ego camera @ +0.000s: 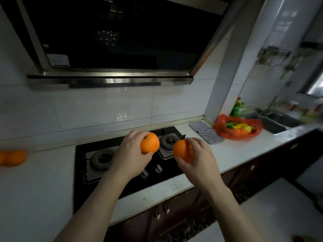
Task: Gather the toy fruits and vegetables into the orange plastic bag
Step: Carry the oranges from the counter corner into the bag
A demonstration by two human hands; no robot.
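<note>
- Two bare forearms (97, 206) are seen coming up from the bottom edge, crossing dark cabinet fronts (174, 215) and the near strip of the white tabletop (43, 189).
- And the left hand (130, 154) is curled round a toy orange (150, 143), fingers over the top and thumb underneath; a bit of green stem is glimpsed at the fingertips.
- Just beside it, a second toy orange (182, 151) is gripped by the right hand (201, 158), fingers wrapped over its far side and thumb under it. A narrow gap is kept between the two fruits.
- Both hands are held above a black gas hob (79, 189) set into the tabletop, with two burners and two knobs (158, 168) visible beneath them.
- At the far left edge, two more orange fruits (14, 158) are seen lying on the tabletop, blurred.
- To the right of the hob, a striped cloth (206, 132) is laid flat.
- Just past the cloth, the orange plastic bag (222, 127) is found open on the tabletop, well apart from the hands, with green, yellow and orange toy produce (241, 128) piled inside.
- Beyond the bag, a steel sink (276, 124) is sunk into the tabletop.
- Overhead, a dark range hood (113, 41) is mounted on the white tiled wall.
</note>
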